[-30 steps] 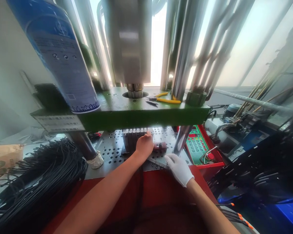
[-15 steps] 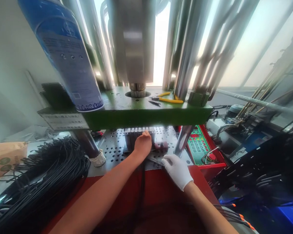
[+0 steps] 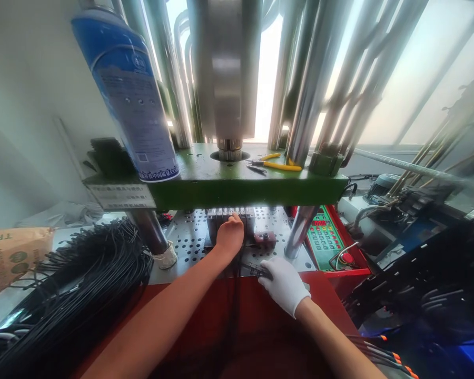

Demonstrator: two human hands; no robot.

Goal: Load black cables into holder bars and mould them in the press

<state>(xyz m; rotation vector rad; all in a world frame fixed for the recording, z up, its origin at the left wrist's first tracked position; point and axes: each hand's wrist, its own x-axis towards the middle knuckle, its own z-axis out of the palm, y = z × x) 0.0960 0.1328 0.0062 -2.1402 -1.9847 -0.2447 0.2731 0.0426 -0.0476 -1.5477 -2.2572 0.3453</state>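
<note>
My left hand (image 3: 229,235), bare, is closed at the top front of a dark metal mould block (image 3: 213,223) under the press. Whatever its fingers grip is hidden behind the hand. Black cables (image 3: 233,295) hang down from just below it over the red front. Wearing a white glove, my right hand (image 3: 286,287) is closed around one end of a dark strip with small prongs (image 3: 253,268), at the front edge of the perforated plate (image 3: 189,252). A small reddish-brown block (image 3: 265,239) sits on the plate to the right of the mould.
Above my hands runs the green press beam (image 3: 245,193), carrying a blue spray can (image 3: 142,105) and yellow-handled pliers (image 3: 280,166). Steel posts (image 3: 301,231) flank the plate. Bundled black cables (image 3: 98,273) lie at left; a red-framed control panel (image 3: 324,237) stands at right.
My right hand has closed around the pronged strip, which it was only touching with its fingertips. My left hand stays at the mould block. The whole view has shifted slightly.
</note>
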